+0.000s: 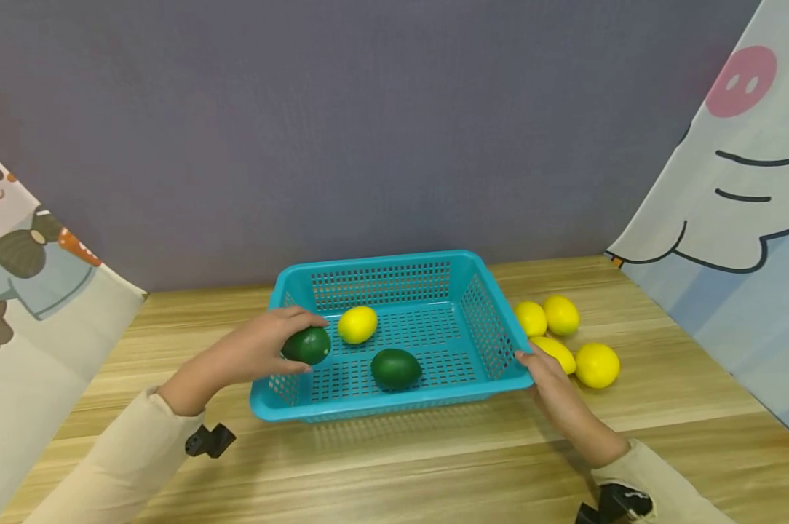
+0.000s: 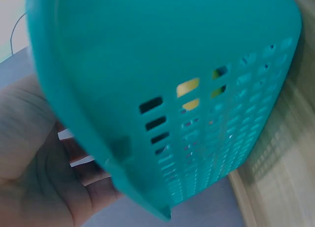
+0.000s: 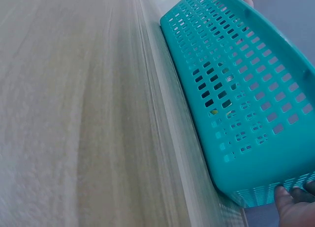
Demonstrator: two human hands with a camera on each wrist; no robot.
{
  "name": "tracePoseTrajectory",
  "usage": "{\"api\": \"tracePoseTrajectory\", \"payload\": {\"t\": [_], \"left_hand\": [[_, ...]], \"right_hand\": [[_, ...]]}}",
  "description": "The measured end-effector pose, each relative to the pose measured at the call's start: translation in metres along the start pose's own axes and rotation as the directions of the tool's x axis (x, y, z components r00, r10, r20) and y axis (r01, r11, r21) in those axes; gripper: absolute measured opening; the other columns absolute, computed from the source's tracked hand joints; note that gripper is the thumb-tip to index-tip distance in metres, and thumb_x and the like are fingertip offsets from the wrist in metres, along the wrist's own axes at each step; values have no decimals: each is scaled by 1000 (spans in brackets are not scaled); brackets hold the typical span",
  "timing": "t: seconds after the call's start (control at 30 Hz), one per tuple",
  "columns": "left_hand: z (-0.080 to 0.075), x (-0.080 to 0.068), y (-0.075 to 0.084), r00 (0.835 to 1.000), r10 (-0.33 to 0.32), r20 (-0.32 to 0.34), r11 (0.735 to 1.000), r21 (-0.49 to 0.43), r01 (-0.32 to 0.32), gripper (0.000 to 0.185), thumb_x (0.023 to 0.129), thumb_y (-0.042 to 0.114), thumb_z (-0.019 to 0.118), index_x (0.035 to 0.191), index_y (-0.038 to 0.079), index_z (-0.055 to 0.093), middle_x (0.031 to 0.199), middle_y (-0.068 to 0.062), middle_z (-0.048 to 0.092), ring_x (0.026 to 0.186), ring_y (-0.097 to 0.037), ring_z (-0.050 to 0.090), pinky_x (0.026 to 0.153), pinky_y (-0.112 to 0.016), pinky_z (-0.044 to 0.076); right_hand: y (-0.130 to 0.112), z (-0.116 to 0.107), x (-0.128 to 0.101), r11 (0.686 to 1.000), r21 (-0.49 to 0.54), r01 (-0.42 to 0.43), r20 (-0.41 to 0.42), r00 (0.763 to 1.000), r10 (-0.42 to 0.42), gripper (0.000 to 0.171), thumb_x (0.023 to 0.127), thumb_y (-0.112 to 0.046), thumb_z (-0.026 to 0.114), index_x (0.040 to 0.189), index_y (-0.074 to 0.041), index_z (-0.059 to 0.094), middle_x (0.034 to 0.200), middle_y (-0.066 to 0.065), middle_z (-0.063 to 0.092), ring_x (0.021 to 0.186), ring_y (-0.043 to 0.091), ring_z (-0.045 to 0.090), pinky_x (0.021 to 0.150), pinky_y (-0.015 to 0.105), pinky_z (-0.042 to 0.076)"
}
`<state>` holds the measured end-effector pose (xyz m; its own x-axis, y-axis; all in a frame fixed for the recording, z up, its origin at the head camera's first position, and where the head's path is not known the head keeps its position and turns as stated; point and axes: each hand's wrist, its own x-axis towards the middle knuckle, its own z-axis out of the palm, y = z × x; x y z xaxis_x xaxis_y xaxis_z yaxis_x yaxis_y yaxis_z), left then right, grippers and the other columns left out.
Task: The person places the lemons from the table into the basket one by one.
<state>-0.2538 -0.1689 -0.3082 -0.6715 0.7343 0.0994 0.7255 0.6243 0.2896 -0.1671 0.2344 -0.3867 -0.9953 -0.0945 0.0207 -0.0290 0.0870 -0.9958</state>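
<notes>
A blue-green plastic basket (image 1: 368,405) with slotted walls sits on the wooden table. My left hand (image 1: 263,346) reaches over its left wall and holds a dark green avocado (image 1: 311,346) between thumb and fingers, above the basket floor. Inside the basket lie a second avocado (image 1: 396,369), near the front wall, and a lemon (image 1: 358,324) farther back. My right hand (image 1: 554,382) grips the basket's right wall near the front corner, thumb over the rim. The left wrist view shows the left palm (image 2: 29,153) behind the rim; the avocado is hidden there.
Several yellow fruits lie on the table just right of the basket, among them a round one (image 1: 597,365) and a longer one (image 1: 554,354). A grey wall (image 1: 381,131) stands behind the table (image 1: 394,473). Printed cloths hang at the left and right.
</notes>
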Motion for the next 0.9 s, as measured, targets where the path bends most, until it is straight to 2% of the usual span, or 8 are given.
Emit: {"api": "tracePoseTrajectory", "payload": {"t": [0.2,0.6,0.9], "left_hand": [[9,4,5,999,5,46,1000,-8,-5,57,74,19,81,125,10,57,118,-6,58,102,-23,56,78,-35,53],[24,17,13,991,58,122,998,27,-62,60,72,20,82,124,6,57,115,-7,59,101,-22,57,82,-38,52],[33,21,15,982,37,185,999,30,-43,60,73,21,81,126,9,57,124,-8,57,111,-26,55,89,-42,51]], "right_hand": [[0,0,0,1000,-3,-4,-11,1000,4,53,100,-16,30,144,11,20,140,34,30,105,-1,51,86,16,47],[0,1,0,1000,8,4,-9,1000,-4,53,99,-15,30,144,11,19,141,35,29,106,-2,50,86,15,46],[0,0,1,1000,17,20,6,1000,-20,53,100,-15,30,145,10,18,142,35,26,107,-3,49,87,14,46]]}}
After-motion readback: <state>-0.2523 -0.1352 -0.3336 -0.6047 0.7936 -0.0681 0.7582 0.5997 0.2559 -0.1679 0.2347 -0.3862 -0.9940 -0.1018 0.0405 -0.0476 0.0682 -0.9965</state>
